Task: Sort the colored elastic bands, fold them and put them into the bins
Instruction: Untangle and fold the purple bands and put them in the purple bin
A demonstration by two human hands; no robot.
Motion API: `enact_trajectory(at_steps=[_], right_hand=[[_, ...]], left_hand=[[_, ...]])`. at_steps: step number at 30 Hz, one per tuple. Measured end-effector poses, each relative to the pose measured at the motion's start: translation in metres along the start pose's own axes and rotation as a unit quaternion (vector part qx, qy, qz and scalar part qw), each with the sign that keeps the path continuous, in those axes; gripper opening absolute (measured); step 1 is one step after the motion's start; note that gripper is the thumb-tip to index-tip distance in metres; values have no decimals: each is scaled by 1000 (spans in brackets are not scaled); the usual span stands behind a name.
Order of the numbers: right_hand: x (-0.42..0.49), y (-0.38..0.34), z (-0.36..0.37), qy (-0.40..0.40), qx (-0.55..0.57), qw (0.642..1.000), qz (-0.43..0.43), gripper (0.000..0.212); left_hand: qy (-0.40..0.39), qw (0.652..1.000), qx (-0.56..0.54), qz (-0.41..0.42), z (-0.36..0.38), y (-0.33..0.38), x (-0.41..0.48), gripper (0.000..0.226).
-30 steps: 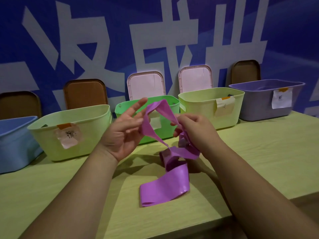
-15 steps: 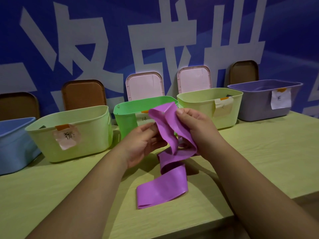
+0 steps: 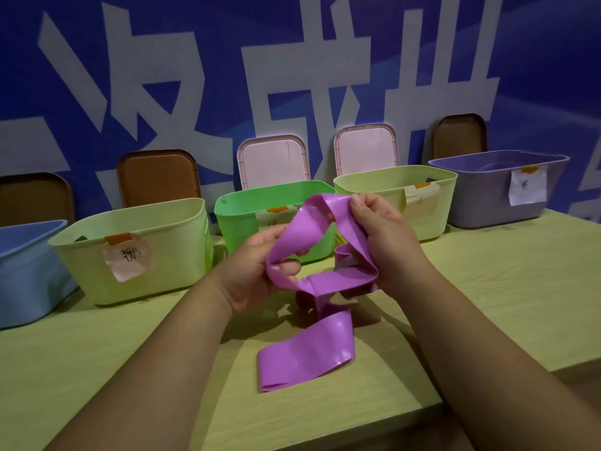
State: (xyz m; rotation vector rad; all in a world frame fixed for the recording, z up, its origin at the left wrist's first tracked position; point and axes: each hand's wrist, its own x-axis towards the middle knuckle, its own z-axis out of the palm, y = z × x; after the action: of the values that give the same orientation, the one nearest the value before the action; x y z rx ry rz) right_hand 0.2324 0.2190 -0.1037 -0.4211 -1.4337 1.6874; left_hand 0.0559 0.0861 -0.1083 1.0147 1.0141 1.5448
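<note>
One purple elastic band (image 3: pixel 305 353), wide, flat and glossy, twisted into loose loops between both hands. Left hand (image 3: pixel 247 275) curled round a lower fold, thumb and fingertips closed on the strip. Right hand (image 3: pixel 387 239) a little higher than the left, pinching the band's top edge with bent fingers. From that pinch, a smooth arch across to the left hand. Below both hands, a crumpled twist, then a flat doubled tail lying on the green counter (image 3: pixel 487 288) just beneath the wrists. Sheen along the creases. Beyond the hands, five open bins in a row: blue bin (image 3: pixel 29 265) and pale green bin (image 3: pixel 169 249) left of the left hand, bright green bin (image 3: pixel 237 229) right behind it, second pale green bin (image 3: pixel 432 226) behind the right hand, purple-grey bin (image 3: pixel 481 196) farther right.
</note>
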Motion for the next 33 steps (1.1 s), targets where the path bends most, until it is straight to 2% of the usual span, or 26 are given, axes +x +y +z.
enact_trajectory(at_steps=[3, 7, 10, 12, 14, 17, 19, 20, 22, 25, 28, 30, 33], right_hand=[[-1, -1, 0, 1, 1, 1000, 3, 12], [-1, -2, -1, 17, 14, 1000, 2, 6], [-1, -2, 0, 54, 6, 998, -7, 11], [-2, -3, 1, 67, 2, 998, -12, 17], [-3, -5, 1, 76, 7, 997, -10, 17], [-4, -6, -3, 102, -55, 993, -36, 5], [-4, -3, -4, 115, -149, 980, -71, 6], [-4, -1, -5, 119, -202, 968, -90, 6], [-5, 1, -5, 123, -289, 941, -126, 5], [-5, 2, -7, 117, -355, 913, -162, 3], [-7, 3, -6, 98, -363, 912, -162, 3], [-8, 4, -4, 73, -315, 937, -135, 5], [-10, 3, -1, -2, -193, 978, -74, 9]], left_hand=[[6, 999, 52, -4, -6, 6, -1, 23], [85, 993, 75, 19, -18, 21, -4, 26], [158, 986, -1, 49, -15, 27, -9, 27], [158, 984, -68, 55, -16, 29, -11, 32], [136, 988, -70, 32, -19, 33, -14, 41], [101, 995, 14, -16, -26, 40, -22, 47], [69, 987, 129, -61, -34, 44, -24, 56], [52, 974, 199, -96, -40, 44, -24, 62], [47, 924, 342, -165, -48, 43, -23, 67], [73, 852, 481, -194, -47, 42, -24, 65], [84, 827, 528, -173, -36, 43, -26, 47], [105, 824, 539, -137, -35, 40, -24, 38], [132, 844, 517, -57, -36, 34, -20, 19]])
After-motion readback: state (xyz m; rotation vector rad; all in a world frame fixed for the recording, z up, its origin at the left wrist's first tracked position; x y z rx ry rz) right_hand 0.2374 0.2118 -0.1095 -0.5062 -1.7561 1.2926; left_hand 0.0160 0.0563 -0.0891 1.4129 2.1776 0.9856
